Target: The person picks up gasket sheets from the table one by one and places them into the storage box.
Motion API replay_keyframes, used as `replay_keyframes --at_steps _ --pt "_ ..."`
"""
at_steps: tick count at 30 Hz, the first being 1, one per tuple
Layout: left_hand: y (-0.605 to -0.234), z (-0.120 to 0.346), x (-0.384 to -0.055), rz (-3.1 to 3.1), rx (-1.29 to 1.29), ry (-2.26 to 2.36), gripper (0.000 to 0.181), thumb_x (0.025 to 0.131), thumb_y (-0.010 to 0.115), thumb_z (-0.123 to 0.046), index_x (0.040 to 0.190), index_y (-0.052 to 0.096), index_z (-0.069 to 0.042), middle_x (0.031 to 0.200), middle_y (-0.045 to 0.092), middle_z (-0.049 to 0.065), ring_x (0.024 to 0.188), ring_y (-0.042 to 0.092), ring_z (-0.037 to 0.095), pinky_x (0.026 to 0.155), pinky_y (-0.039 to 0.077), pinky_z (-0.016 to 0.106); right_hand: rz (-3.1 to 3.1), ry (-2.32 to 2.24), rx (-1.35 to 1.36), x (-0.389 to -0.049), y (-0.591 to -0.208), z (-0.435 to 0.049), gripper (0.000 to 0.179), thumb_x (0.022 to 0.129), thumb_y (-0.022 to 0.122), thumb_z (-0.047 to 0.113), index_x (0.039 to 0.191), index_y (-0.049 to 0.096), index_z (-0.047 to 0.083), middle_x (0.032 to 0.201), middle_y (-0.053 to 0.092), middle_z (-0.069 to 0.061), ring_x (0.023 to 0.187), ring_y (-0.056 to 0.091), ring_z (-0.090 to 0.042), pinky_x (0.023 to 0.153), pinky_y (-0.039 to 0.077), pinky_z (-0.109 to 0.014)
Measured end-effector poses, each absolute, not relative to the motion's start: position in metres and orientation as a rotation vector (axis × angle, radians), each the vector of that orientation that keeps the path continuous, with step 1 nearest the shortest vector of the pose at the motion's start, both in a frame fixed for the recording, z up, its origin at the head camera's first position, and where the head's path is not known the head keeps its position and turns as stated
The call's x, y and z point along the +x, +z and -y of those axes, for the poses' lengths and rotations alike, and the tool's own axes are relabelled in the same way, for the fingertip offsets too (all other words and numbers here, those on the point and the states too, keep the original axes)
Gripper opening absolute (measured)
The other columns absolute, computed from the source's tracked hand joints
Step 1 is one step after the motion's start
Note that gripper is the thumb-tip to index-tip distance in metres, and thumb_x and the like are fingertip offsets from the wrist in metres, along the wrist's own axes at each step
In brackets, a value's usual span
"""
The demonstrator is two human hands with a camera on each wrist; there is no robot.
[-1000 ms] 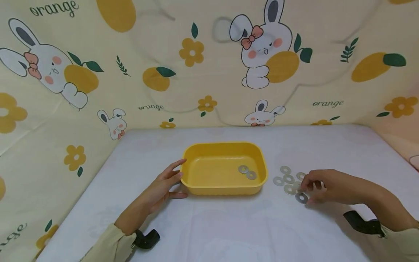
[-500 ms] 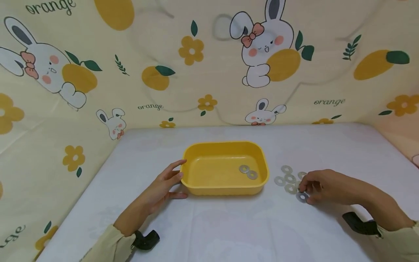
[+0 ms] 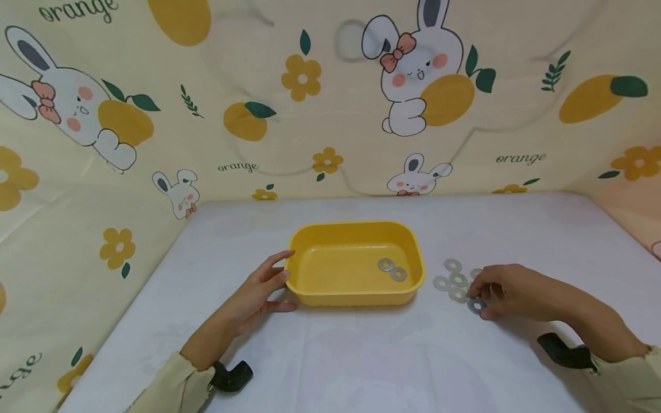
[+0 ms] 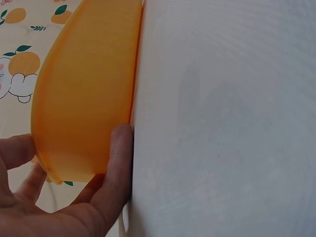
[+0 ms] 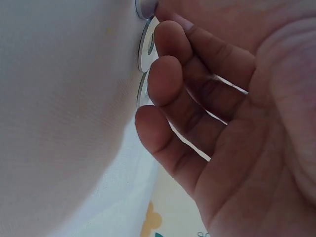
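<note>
My left hand (image 3: 254,298) rests against the left end of a yellow plastic tray (image 3: 348,299), fingers spread. Its fingertips touch the rim, and the thumb lies low along the wall, as the left wrist view of the tray (image 4: 89,94) shows. To the tray's right, my right hand (image 3: 511,292) pinches a dark grey flat washer (image 3: 477,306) between thumb and index finger, low at the table. Several paler washers (image 3: 457,279) lie flat beside it, some partly hidden by the fingers. In the right wrist view a washer (image 5: 146,49) shows beyond the curled fingers; the thumb is hidden.
Two washers (image 3: 385,264) lie inside the tray, toward its right end. A white cloth (image 3: 356,361) covers the table. Behind and to the left stands a cream printed backdrop (image 3: 341,115) with rabbits and oranges. Black wrist devices (image 3: 232,377) are strapped at both sleeves.
My right hand has shifted slightly left, and its thumb has come in against the dark washer's edge. The left hand and the tray have stayed put; the head view has tilted slightly.
</note>
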State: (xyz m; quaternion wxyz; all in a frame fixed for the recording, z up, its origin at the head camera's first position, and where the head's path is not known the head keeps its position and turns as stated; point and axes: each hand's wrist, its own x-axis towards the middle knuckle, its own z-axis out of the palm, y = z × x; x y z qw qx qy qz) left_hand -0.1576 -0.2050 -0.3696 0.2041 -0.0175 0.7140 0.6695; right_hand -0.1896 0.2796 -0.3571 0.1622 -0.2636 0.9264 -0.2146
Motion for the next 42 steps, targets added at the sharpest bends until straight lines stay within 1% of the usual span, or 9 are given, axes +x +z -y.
replay_keyframes --at_steps 4,7,9,13,18,26,34,37,42 --pt "-0.3701 0.2044 -0.1577 -2.002 -0.072 1.863 0.049 0.107 0.045 -0.024 0.153 0.031 -0.032 0.156 0.029 0.015 0.136 0.042 0.037 0.091 0.061 0.042 -2.605 -0.647 -0.751 -0.1922 -0.3581 -0.2808 0.036 0.078 0.082 0.041 0.104 0.065 0.021 0.095 0.057 0.005 0.085 0.048 -0.002 0.069 0.046 -0.019" --pt "-0.3708 0.2042 -0.1578 -2.008 -0.082 1.863 0.049 0.107 0.045 -0.024 0.153 0.031 -0.033 0.155 0.031 0.015 0.135 0.043 0.036 0.091 0.061 0.042 -2.602 -0.651 -0.788 -0.1952 -0.3587 -0.2814 0.035 0.078 0.082 0.041 0.101 0.062 0.023 0.097 0.057 0.006 0.091 0.048 -0.003 0.075 0.047 -0.019" --pt "-0.371 0.2043 -0.1575 -2.009 -0.082 1.865 0.049 0.107 0.045 -0.024 0.153 0.031 -0.033 0.155 0.031 0.015 0.134 0.043 0.036 0.091 0.061 0.042 -2.606 -0.641 -0.806 -0.196 -0.3585 -0.281 0.035 0.078 0.082 0.042 0.099 0.061 0.025 0.097 0.057 0.008 0.092 0.048 -0.003 0.077 0.047 -0.02" --pt "-0.3716 0.2044 -0.1561 -2.0 -0.07 1.865 0.05 0.107 0.046 -0.024 0.154 0.031 -0.031 0.156 0.031 0.016 0.134 0.044 0.036 0.091 0.06 0.042 -2.6 -0.636 -0.801 -0.1941 -0.3573 -0.2806 0.032 0.079 0.081 0.042 0.098 0.06 0.029 0.093 0.057 0.01 0.088 0.049 -0.003 0.071 0.044 -0.019" --pt "-0.372 0.2043 -0.1558 -2.003 -0.058 1.867 0.051 0.106 0.048 -0.025 0.154 0.031 -0.031 0.155 0.031 0.016 0.133 0.045 0.036 0.091 0.06 0.042 -2.568 -0.693 -0.822 -0.1925 -0.3569 -0.2824 0.03 0.082 0.08 0.038 0.104 0.062 0.031 0.089 0.057 0.008 0.082 0.051 -0.004 0.065 0.043 -0.019" --pt "-0.3728 0.205 -0.1567 -2.008 -0.054 1.874 0.052 0.105 0.049 -0.025 0.153 0.031 -0.03 0.155 0.031 0.016 0.133 0.045 0.036 0.091 0.061 0.043 -2.532 -0.715 -0.813 -0.1914 -0.3548 -0.2872 0.038 0.079 0.081 0.042 0.113 0.068 0.033 0.092 0.06 0.008 0.08 0.05 -0.007 0.062 0.042 -0.02" --pt "-0.3728 0.2053 -0.1586 -2.013 -0.065 1.859 0.051 0.105 0.05 -0.025 0.153 0.032 -0.032 0.156 0.03 0.015 0.134 0.044 0.036 0.091 0.061 0.042 -2.57 -0.703 -0.879 -0.1917 -0.357 -0.2872 0.038 0.077 0.082 0.043 0.112 0.072 0.031 0.082 0.053 0.009 0.072 0.045 -0.003 0.055 0.036 -0.021" --pt "-0.3726 0.2058 -0.1588 -2.013 -0.064 1.859 0.051 0.105 0.05 -0.025 0.153 0.032 -0.033 0.156 0.031 0.015 0.135 0.043 0.036 0.091 0.06 0.043 -2.576 -0.703 -0.886 -0.1918 -0.3584 -0.2859 0.039 0.077 0.082 0.044 0.111 0.072 0.03 0.083 0.054 0.01 0.071 0.044 -0.002 0.055 0.036 -0.021" --pt "-0.3725 0.2061 -0.1586 -2.014 -0.056 1.862 0.051 0.105 0.05 -0.026 0.153 0.032 -0.032 0.156 0.031 0.016 0.134 0.044 0.036 0.091 0.061 0.043 -2.574 -0.685 -0.808 -0.1917 -0.3588 -0.2831 0.039 0.075 0.082 0.045 0.11 0.072 0.031 0.086 0.056 0.009 0.075 0.045 -0.004 0.056 0.037 -0.021"
